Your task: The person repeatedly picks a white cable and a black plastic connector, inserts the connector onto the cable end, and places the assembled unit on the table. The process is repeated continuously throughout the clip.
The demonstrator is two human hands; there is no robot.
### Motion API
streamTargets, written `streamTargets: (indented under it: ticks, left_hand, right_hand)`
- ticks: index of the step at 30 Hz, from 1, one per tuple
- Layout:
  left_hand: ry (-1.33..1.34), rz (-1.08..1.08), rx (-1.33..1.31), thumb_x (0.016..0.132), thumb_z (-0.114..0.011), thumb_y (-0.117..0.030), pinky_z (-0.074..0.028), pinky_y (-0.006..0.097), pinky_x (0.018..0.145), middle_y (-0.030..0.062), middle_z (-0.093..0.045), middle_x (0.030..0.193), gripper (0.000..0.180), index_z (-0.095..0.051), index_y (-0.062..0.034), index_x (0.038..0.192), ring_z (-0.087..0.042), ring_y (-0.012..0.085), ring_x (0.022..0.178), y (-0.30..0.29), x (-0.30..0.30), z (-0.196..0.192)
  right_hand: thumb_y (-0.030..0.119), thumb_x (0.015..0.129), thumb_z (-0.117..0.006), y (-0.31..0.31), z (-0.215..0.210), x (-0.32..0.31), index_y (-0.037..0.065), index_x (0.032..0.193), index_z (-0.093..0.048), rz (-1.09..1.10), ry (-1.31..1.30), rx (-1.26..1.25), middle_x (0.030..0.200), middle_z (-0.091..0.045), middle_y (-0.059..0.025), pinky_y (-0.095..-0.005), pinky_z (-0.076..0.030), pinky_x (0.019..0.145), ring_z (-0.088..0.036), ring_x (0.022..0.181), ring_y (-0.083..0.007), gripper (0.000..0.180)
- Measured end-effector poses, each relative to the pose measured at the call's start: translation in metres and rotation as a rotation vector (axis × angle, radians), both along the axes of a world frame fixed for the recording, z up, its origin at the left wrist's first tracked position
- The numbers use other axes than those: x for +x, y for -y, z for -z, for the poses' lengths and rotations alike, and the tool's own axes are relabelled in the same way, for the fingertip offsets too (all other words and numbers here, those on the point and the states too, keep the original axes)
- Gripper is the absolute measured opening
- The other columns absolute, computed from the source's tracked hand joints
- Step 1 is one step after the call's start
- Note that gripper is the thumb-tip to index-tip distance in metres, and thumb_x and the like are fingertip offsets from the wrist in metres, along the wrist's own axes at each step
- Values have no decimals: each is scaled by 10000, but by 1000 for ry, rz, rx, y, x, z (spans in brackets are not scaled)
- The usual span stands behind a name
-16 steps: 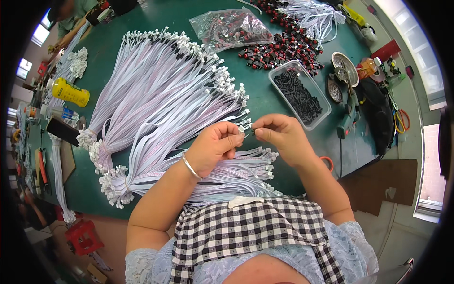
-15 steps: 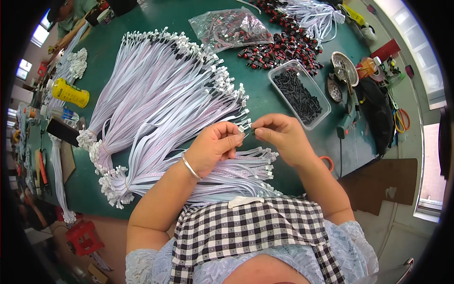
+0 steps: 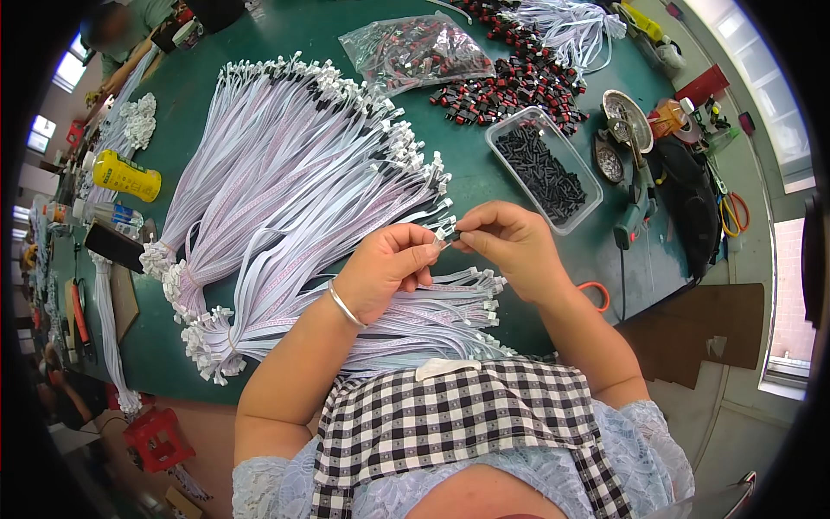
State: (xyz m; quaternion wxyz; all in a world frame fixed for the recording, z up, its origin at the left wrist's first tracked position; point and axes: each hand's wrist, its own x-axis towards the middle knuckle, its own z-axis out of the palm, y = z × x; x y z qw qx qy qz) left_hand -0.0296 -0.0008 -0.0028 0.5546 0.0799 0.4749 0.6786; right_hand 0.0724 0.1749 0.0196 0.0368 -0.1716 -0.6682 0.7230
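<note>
My left hand (image 3: 386, 268) is curled tight, fingertips pinching the small white plastic connector (image 3: 444, 234) at the end of a flat ribbon cable (image 3: 346, 227), a thin metal bangle (image 3: 344, 304) on that wrist. My right hand (image 3: 506, 244) meets it from the other side, thumb and forefinger closed on a tiny dark piece right at the connector; too small to say more. Both hover just above the green desk (image 3: 471, 186). Under my wrists lies a flat bundle of finished cables (image 3: 437, 303), pale lilac-white with blocky white ends. Fanning out to my left, a big sheaf of ribbon cables (image 3: 277, 164), smooth and striped, bound at the near end. Just beyond my right hand, a clear rectangular plastic tray (image 3: 543, 168) of small black parts. Farther back, a scatter of red-and-black switches (image 3: 510, 86) and a crinkly clear bag (image 3: 417, 50) of more. Far left, a yellow bottle (image 3: 125, 175) on its side
</note>
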Motion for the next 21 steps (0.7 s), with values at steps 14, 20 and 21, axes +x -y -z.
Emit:
streamTargets:
  ticks: [14,20,21]
  left_hand:
    - [6,-3,1,872,-638,-152,-426,157,519,-21,-596,795,112,-583,-78,935,-585,62,634,0,0,-1]
    - [-8,-2,5,869,-642,-148,-430,160,528,-21,-599,797,111,-586,-80,937,-590,67,642,0,0,1]
    - [-15,2,2,869,-642,-148,-431,161,532,-20,-599,798,111,-587,-79,937,-590,69,644,0,0,1]
  right_hand:
    - [-13,828,-626,5,-2,-3,-25,952,-618,-29,40,-42,878,-649,-68,-237,-526,730,-643,815,-124,125]
    - [-10,832,-620,5,0,-2,-25,954,-617,-31,39,-54,875,-649,-67,-237,-524,727,-641,812,-122,122]
    - [-9,833,-620,6,0,-2,-25,953,-618,-29,34,-59,874,-649,-67,-237,-524,726,-641,812,-121,121]
